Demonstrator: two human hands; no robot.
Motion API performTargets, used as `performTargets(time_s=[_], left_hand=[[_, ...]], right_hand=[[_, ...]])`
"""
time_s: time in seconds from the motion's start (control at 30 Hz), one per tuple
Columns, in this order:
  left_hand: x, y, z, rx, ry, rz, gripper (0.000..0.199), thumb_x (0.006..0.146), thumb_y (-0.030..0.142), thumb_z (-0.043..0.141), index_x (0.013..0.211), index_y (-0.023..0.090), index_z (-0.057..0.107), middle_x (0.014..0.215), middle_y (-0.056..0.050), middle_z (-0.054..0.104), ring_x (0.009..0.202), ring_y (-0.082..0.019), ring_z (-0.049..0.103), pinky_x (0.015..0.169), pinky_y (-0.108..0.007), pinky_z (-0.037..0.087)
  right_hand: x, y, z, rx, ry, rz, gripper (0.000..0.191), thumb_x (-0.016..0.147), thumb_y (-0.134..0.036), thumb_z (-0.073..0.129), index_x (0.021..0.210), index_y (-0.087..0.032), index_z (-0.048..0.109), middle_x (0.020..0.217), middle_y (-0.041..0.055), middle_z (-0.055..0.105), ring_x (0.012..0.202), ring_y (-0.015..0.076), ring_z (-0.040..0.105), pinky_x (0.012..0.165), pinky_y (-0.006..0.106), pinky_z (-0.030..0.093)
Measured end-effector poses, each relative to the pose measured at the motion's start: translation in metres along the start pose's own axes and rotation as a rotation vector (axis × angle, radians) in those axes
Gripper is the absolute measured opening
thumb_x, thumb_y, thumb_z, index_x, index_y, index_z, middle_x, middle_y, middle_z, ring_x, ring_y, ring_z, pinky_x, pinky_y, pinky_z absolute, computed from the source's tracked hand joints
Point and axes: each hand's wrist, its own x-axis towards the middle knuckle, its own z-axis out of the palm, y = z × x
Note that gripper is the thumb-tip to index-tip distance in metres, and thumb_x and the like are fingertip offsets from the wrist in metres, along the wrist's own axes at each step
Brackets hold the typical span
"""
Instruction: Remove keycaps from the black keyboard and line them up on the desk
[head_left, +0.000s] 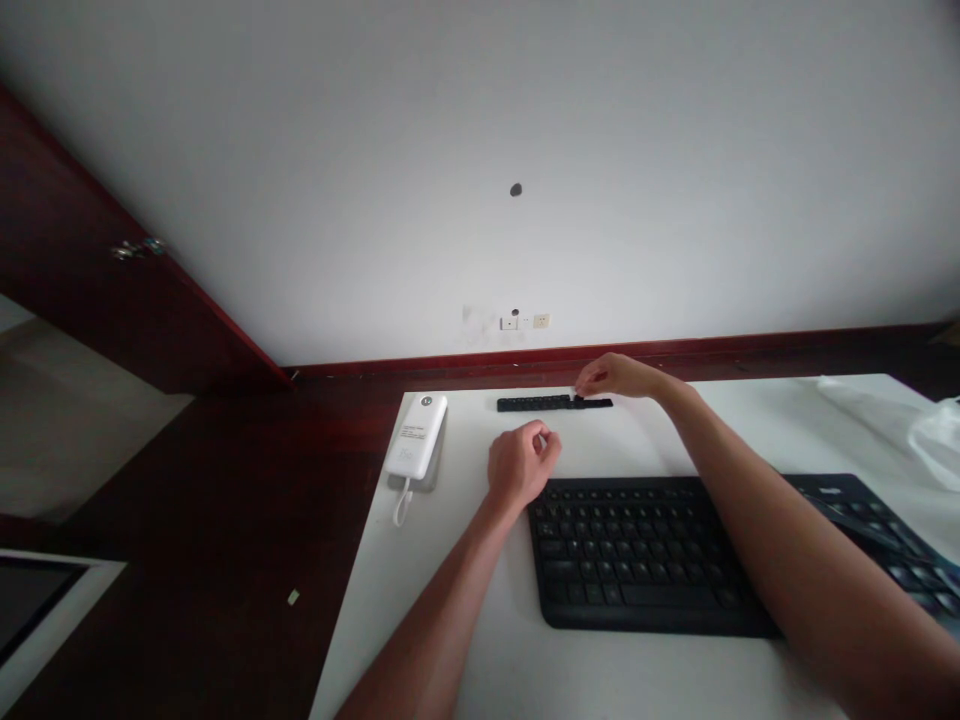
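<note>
My right hand [616,377] reaches to the far part of the white table, its fingertips pinched on a small black piece [578,400] at a thin black strip of small blocks [534,404]. Curled and closed, my left hand [523,462] rests just nearer than the strip, above the top left corner of a black keyboard [637,550]; whatever its fingers hold, if anything, is hidden. My right forearm passes over the keyboard and covers part of it.
A white power bank [417,437] with a short cable loop lies at the table's left edge. Clear plastic wrapping [885,415] is at the right. Behind the white table [480,620] stands a wall with sockets [525,322]; a dark red door [97,250] is at left.
</note>
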Motion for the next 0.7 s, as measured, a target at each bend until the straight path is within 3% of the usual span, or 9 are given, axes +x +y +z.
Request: performTargets(time_s=[0.7], left_hand=[[0.0000,0.0010,-0.0006,-0.003,-0.003,-0.003,0.030,0.096,0.042,0.052,0.080,0.023,0.068,0.062,0.003,0.061,0.056,-0.012,0.050,0.061,-0.026,0.029]], right_hand=[[0.0012,0.0011,0.0008,-0.083,0.029,-0.013,0.033,0.079,-0.049,0.070,0.092,-0.021,0.083,0.094,0.0069,0.082,0.092,0.0271,0.073,0.080,0.036,0.054]])
